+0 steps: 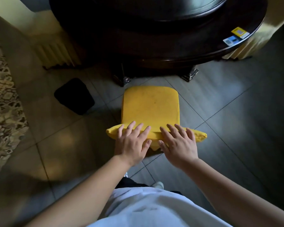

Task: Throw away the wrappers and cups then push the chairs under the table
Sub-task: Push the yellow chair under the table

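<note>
Both hands lie flat with fingers spread on the top edge of a yellow chair's backrest, the left hand toward its left end and the right hand toward its right, palms pressing and gripping nothing. Beyond the fingertips the yellow chair shows its whole seat, with the front edge just short of the dark round table, so this chair is judged not yet under it and the push is the step in hand. No wrappers or cups show anywhere in view, which suggests the throwing away is done, though only part of the tabletop is visible; two small cards lie near its rim, up and to the right of the right hand. A black bin stands on the floor ahead and left of the left hand. Other chairs cannot be seen, so whether more remain is unclear. Underfoot is dark grey tiled floor, dimly lit, with a patterned rug far left of the hands.
</note>
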